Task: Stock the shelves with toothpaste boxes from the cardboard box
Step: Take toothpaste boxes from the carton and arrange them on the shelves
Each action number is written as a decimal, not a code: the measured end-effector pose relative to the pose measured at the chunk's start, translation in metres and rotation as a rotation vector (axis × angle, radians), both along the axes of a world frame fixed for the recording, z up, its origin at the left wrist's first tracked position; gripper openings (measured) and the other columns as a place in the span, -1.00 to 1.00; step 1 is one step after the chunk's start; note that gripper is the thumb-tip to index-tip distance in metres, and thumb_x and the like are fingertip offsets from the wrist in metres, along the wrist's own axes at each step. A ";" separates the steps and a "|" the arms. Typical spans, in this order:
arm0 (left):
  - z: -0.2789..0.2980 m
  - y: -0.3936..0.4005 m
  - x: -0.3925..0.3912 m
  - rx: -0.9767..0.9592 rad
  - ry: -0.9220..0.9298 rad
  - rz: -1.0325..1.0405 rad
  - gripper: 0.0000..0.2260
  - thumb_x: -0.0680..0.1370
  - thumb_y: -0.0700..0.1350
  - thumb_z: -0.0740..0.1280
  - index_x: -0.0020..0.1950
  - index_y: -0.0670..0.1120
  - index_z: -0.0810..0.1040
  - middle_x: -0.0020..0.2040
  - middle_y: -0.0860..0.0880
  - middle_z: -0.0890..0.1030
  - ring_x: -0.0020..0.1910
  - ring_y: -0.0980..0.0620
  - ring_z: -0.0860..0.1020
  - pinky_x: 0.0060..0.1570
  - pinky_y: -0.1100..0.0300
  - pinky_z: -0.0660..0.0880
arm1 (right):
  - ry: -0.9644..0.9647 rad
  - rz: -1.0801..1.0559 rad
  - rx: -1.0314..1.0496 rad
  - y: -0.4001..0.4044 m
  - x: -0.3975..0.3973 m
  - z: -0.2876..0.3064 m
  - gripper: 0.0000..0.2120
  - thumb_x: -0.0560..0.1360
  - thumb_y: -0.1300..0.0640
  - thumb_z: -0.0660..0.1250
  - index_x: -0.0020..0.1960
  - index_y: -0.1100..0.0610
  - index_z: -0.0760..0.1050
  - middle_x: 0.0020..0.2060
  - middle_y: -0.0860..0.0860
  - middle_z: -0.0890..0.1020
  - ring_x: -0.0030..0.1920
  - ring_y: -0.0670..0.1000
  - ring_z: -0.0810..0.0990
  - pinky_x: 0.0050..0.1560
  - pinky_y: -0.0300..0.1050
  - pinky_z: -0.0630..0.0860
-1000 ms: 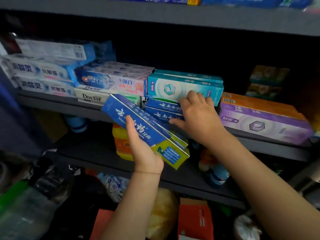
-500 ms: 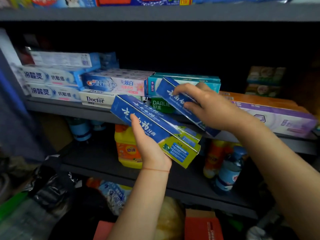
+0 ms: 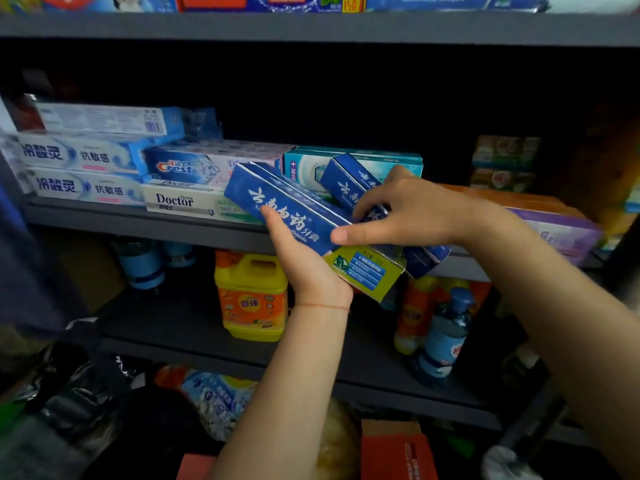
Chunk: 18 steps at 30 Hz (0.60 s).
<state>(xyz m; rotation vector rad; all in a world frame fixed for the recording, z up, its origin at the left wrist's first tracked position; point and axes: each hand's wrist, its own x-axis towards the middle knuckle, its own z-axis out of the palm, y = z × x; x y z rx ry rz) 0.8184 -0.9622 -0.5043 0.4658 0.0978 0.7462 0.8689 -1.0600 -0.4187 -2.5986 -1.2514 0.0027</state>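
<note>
Right hand (image 3: 412, 216), having lifted one blue toothpaste box (image 3: 349, 188) off the shelf (image 3: 145, 225), now grips it beside the left hand (image 3: 304, 261)'s held boxes (image 3: 294, 216), restacking.

Head-worn view, facing forward and slightly down into a dark grey metal shelf unit (image 3: 145, 223).

One wide-angle camera sits above and behind both forearms, which enter from the bottom edge and meet near centre frame. It is close: the left hand (image 3: 304, 268) and right hand (image 3: 412, 216), with the blue toothpaste boxes (image 3: 291, 216) they grip, fill the middle. Stocked shelf boards run just beyond the grip, another tier crosses above it, a lower tier lies beneath it, and edges bow from the lens. No second view shares the scene.
</note>
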 end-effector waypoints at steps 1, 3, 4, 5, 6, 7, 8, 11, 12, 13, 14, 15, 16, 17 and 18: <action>-0.002 0.000 0.001 -0.013 -0.009 0.010 -0.46 0.62 0.31 0.06 0.41 -0.01 0.46 0.21 -0.14 0.65 0.15 -0.17 0.64 0.21 -0.18 0.54 | 0.012 0.005 -0.017 0.000 -0.002 0.001 -0.34 0.17 -0.53 0.20 0.08 -0.14 0.54 -0.02 -0.09 0.33 -0.04 -0.16 0.38 -0.08 -0.21 0.36; -0.003 -0.001 0.002 -0.027 -0.053 0.009 -0.46 0.62 0.31 0.06 0.40 0.00 0.46 0.21 -0.13 0.65 0.16 -0.17 0.63 0.21 -0.19 0.54 | 0.036 0.027 -0.031 -0.001 -0.003 0.001 -0.47 0.30 -0.45 0.27 0.11 -0.15 0.50 -0.06 -0.14 0.33 -0.09 -0.24 0.34 -0.16 -0.34 0.32; -0.003 -0.002 0.003 -0.014 -0.069 -0.002 -0.44 0.61 0.32 0.06 0.42 -0.01 0.45 0.24 -0.14 0.63 0.19 -0.18 0.62 0.23 -0.20 0.52 | 0.036 0.031 -0.035 -0.002 -0.002 0.001 -0.51 0.33 -0.42 0.30 0.11 -0.15 0.48 -0.06 -0.15 0.33 -0.10 -0.25 0.33 -0.18 -0.39 0.29; -0.004 -0.004 0.004 0.001 -0.072 -0.003 -0.42 0.60 0.33 0.06 0.45 0.00 0.43 0.27 -0.14 0.61 0.22 -0.19 0.60 0.26 -0.20 0.50 | 0.026 0.026 -0.038 -0.002 -0.002 0.000 -0.51 0.33 -0.41 0.32 0.13 -0.14 0.46 -0.04 -0.12 0.34 -0.11 -0.24 0.34 -0.19 -0.39 0.28; -0.006 -0.005 0.006 0.021 -0.056 0.008 -0.41 0.60 0.34 0.06 0.46 0.00 0.41 0.29 -0.14 0.60 0.23 -0.18 0.59 0.27 -0.21 0.48 | 0.012 0.013 -0.042 -0.002 -0.001 -0.003 -0.48 0.31 -0.41 0.34 0.14 -0.14 0.45 0.00 -0.07 0.34 -0.11 -0.20 0.38 -0.20 -0.36 0.30; -0.007 -0.005 0.008 0.039 -0.035 0.028 -0.42 0.61 0.33 0.06 0.47 0.00 0.40 0.30 -0.14 0.59 0.24 -0.18 0.59 0.27 -0.20 0.49 | -0.001 -0.002 -0.051 -0.002 0.000 -0.005 -0.42 0.29 -0.42 0.36 0.17 -0.13 0.42 0.06 -0.04 0.31 -0.10 -0.14 0.42 -0.21 -0.31 0.33; -0.008 -0.005 0.010 0.058 0.006 0.049 -0.43 0.62 0.32 0.04 0.47 0.00 0.40 0.29 -0.13 0.60 0.22 -0.16 0.60 0.26 -0.17 0.51 | -0.014 -0.017 -0.061 -0.002 0.000 -0.008 -0.37 0.27 -0.43 0.37 0.21 -0.12 0.38 0.10 -0.02 0.28 -0.09 -0.09 0.45 -0.20 -0.25 0.36; -0.012 0.000 0.017 0.135 0.135 0.171 -0.48 0.64 0.28 0.03 0.45 0.01 0.40 0.27 -0.09 0.61 0.21 -0.09 0.61 0.23 -0.08 0.54 | -0.056 -0.044 -0.030 0.000 -0.001 -0.016 -0.30 0.28 -0.39 0.39 0.27 -0.06 0.34 0.15 0.02 0.26 0.00 0.00 0.45 -0.07 -0.13 0.38; -0.014 0.003 0.018 0.199 0.168 0.257 -0.51 0.66 0.25 0.04 0.48 0.01 0.36 0.30 -0.08 0.57 0.25 -0.07 0.58 0.25 -0.07 0.52 | -0.074 -0.052 -0.012 0.000 -0.002 -0.017 -0.29 0.27 -0.37 0.39 0.29 -0.05 0.34 0.16 0.03 0.26 0.04 0.02 0.43 -0.04 -0.11 0.39; -0.017 0.007 0.019 0.287 0.212 0.367 -0.53 0.66 0.18 0.05 0.51 0.00 0.29 0.37 -0.08 0.50 0.31 -0.05 0.52 0.29 -0.05 0.48 | -0.097 -0.065 -0.004 0.000 -0.003 -0.018 -0.27 0.26 -0.37 0.38 0.30 -0.03 0.33 0.17 0.04 0.26 0.08 0.04 0.42 -0.01 -0.08 0.42; -0.019 0.010 0.015 0.410 0.269 0.506 -0.52 0.66 0.10 0.08 0.55 -0.03 0.21 0.44 -0.09 0.41 0.38 -0.03 0.44 0.35 -0.03 0.42 | -0.124 -0.082 -0.008 -0.001 -0.003 -0.018 -0.24 0.26 -0.37 0.37 0.32 -0.02 0.32 0.19 0.05 0.26 0.12 0.06 0.40 0.04 -0.05 0.46; -0.021 0.015 0.010 0.571 0.325 0.663 -0.49 0.64 -0.01 0.11 0.58 -0.08 0.14 0.49 -0.11 0.31 0.45 -0.01 0.34 0.43 -0.03 0.32 | -0.153 -0.101 -0.024 -0.003 -0.003 -0.018 -0.23 0.26 -0.38 0.37 0.34 -0.02 0.31 0.19 0.06 0.25 0.14 0.07 0.39 0.08 -0.01 0.47; -0.022 0.020 0.002 0.789 0.370 0.826 -0.45 0.60 -0.12 0.15 0.59 -0.13 0.12 0.52 -0.13 0.24 0.50 -0.03 0.25 0.50 -0.05 0.20 | -0.185 -0.116 -0.048 -0.005 -0.003 -0.018 -0.22 0.26 -0.38 0.38 0.34 -0.02 0.31 0.17 0.06 0.24 0.13 0.07 0.36 0.10 0.00 0.47; -0.023 0.028 -0.006 1.071 0.411 0.966 -0.41 0.54 -0.20 0.18 0.58 -0.15 0.15 0.54 -0.15 0.20 0.55 -0.06 0.16 0.54 -0.07 0.09 | -0.220 -0.124 -0.081 -0.007 -0.002 -0.017 -0.22 0.26 -0.39 0.38 0.34 -0.01 0.31 0.13 0.06 0.24 0.12 0.07 0.34 0.10 0.01 0.45; -0.023 0.037 -0.014 1.396 0.466 1.030 -0.37 0.48 -0.22 0.22 0.57 -0.11 0.19 0.56 -0.13 0.18 0.58 -0.08 0.09 0.56 -0.08 -0.02 | -0.253 -0.125 -0.121 -0.009 -0.001 -0.017 -0.22 0.26 -0.40 0.38 0.34 -0.01 0.32 0.10 0.05 0.23 0.11 0.08 0.33 0.09 0.01 0.42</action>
